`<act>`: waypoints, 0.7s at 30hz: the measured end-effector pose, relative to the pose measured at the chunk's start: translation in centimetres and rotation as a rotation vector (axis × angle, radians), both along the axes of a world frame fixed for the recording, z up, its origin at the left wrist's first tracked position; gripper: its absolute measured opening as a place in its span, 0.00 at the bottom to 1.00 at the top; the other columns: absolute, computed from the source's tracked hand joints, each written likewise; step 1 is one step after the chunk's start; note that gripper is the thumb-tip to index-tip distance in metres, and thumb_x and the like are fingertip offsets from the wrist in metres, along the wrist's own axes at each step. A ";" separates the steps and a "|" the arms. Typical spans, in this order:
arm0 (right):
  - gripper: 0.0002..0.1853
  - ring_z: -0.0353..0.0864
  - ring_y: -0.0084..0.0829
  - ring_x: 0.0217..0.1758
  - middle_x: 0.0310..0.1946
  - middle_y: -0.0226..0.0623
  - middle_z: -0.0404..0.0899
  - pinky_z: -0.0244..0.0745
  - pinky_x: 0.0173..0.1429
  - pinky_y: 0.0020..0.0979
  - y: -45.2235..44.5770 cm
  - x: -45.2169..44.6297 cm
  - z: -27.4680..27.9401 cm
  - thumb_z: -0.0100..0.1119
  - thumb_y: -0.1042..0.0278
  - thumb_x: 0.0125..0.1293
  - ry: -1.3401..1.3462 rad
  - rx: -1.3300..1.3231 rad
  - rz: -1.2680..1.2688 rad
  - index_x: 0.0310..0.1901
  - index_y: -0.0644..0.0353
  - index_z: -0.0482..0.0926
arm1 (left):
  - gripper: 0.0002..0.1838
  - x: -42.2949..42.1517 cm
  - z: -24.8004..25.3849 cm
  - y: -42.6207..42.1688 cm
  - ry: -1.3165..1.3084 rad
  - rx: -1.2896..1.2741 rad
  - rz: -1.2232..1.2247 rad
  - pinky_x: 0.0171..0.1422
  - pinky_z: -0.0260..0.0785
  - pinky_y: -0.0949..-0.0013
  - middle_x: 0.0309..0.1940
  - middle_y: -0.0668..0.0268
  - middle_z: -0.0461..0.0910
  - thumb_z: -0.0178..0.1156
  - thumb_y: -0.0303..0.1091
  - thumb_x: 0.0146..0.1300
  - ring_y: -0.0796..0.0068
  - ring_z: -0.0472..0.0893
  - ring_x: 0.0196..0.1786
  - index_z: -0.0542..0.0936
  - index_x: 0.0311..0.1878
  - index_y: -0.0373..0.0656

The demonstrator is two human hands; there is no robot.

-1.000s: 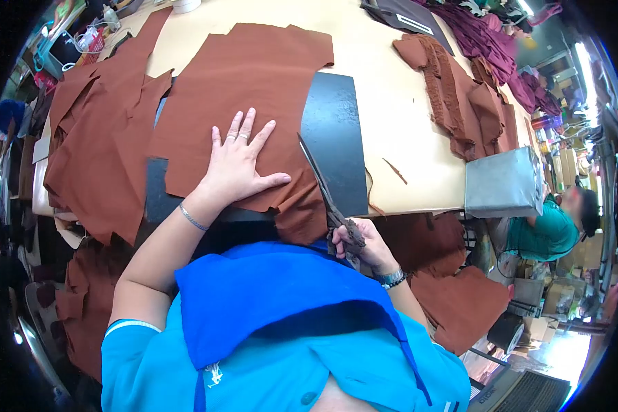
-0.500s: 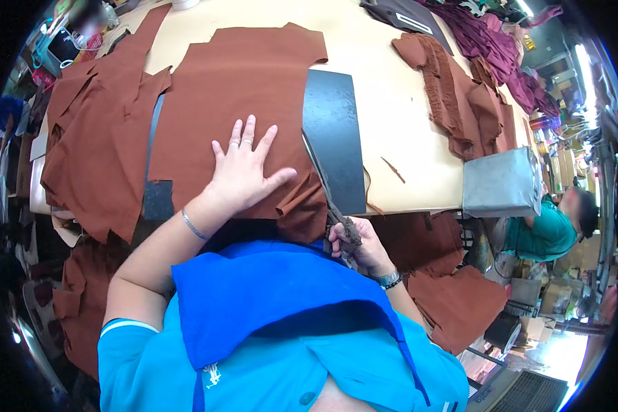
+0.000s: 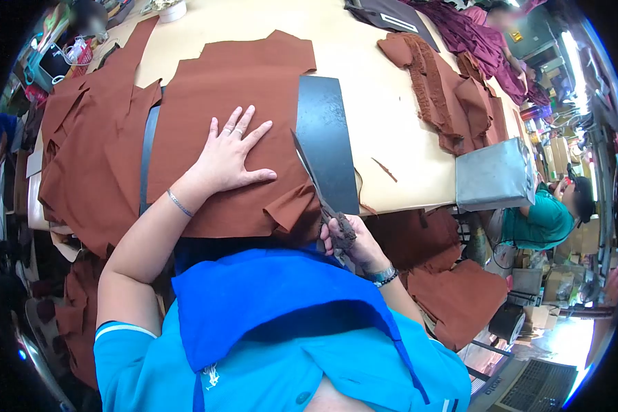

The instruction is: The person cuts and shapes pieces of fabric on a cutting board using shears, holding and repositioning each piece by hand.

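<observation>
A rust-brown piece of fabric (image 3: 220,89) lies over a dark board (image 3: 326,137) on the pale table. My left hand (image 3: 233,154) rests flat on this fabric with its fingers spread. Long fabric scissors (image 3: 307,167) with wrapped handles are in my right hand (image 3: 353,240), whose fingers close round the grips. The blades point away from me along the fabric's right edge, over the board. Close to the scissors the fabric's near right corner is folded up. Whether the blades are parted is hard to make out.
More brown fabric (image 3: 93,158) hangs over the table edge at left. Gathered brown pieces (image 3: 453,103) and a grey metal box (image 3: 494,175) are at right. Brown cloth (image 3: 456,302) lies below the table. Another person (image 3: 539,223) is beyond the box.
The fabric has shifted slightly toward me on the board, and its near edge now lies flatter. My left hand has moved a little left with it. The scissors stay at the right edge.
</observation>
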State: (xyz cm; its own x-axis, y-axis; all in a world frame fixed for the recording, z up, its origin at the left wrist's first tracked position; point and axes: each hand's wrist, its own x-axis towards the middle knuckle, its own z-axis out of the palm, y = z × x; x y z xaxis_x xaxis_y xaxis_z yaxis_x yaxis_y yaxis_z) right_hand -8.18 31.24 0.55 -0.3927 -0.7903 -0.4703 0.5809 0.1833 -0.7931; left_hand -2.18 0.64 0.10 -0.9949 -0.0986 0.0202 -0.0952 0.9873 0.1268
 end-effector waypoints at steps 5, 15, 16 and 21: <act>0.12 0.78 0.20 0.27 0.24 0.28 0.77 0.76 0.33 0.23 1.0 0.5 -0.6 0.58 0.59 0.69 0.027 0.013 -0.022 0.34 0.59 0.78 | 0.52 0.3 0.2 0.5 -0.003 0.027 0.063 0.73 0.37 0.30 0.77 0.52 0.44 0.54 0.77 0.51 0.49 0.42 0.79 0.56 0.75 0.57; 0.14 0.78 0.20 0.26 0.23 0.30 0.77 0.74 0.32 0.21 -0.1 0.1 0.3 0.57 0.56 0.70 0.046 0.048 -0.019 0.33 0.59 0.78 | 0.53 1.5 0.4 2.7 -0.002 0.043 0.066 0.72 0.37 0.27 0.77 0.52 0.43 0.55 0.76 0.50 0.48 0.41 0.78 0.56 0.75 0.57; 0.14 0.78 0.20 0.26 0.23 0.29 0.77 0.74 0.32 0.22 -0.1 0.0 -0.1 0.57 0.56 0.70 0.031 0.038 -0.022 0.33 0.59 0.78 | 0.53 1.5 0.4 2.9 0.001 0.047 0.068 0.72 0.37 0.27 0.77 0.52 0.43 0.55 0.76 0.50 0.48 0.41 0.78 0.56 0.75 0.57; 0.13 0.78 0.19 0.26 0.24 0.28 0.77 0.75 0.32 0.22 0.4 0.6 -0.1 0.58 0.58 0.69 0.036 0.037 -0.070 0.34 0.59 0.78 | 0.53 1.7 0.2 3.0 0.016 0.039 0.081 0.72 0.37 0.28 0.77 0.52 0.43 0.54 0.76 0.50 0.48 0.42 0.78 0.56 0.75 0.57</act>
